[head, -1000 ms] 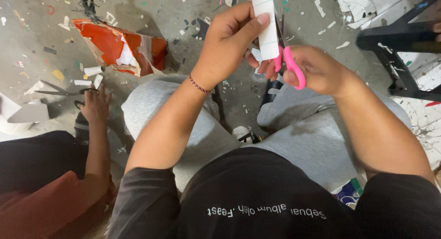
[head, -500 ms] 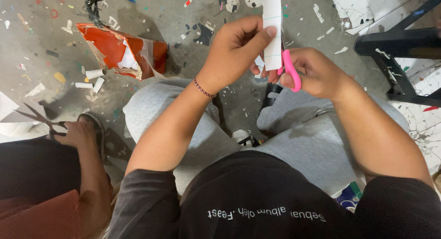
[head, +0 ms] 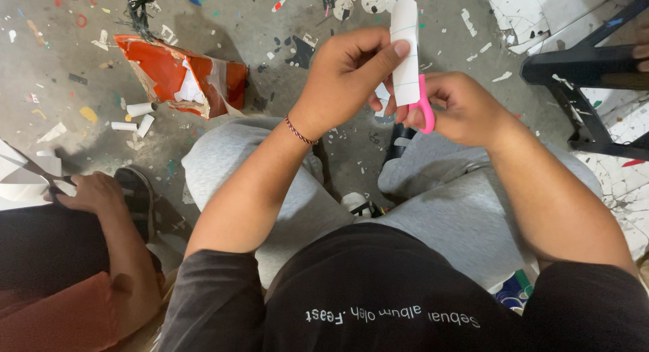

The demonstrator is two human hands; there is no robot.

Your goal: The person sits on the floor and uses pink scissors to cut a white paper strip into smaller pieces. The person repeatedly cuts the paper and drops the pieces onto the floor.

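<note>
Open floor [head: 284, 88] ahead; black stool [head: 581, 68] blocks the right.

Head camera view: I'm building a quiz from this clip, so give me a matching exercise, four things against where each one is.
Things:
1. white paper strip
2. pink-handled scissors
3. torn orange bag
4. black stool

Places:
A. on the floor, upper left
B. in the right hand
C. at the right edge
D. pinched in the left hand

Pairs: 1-D, 2-B, 3-A, 4-C
</note>
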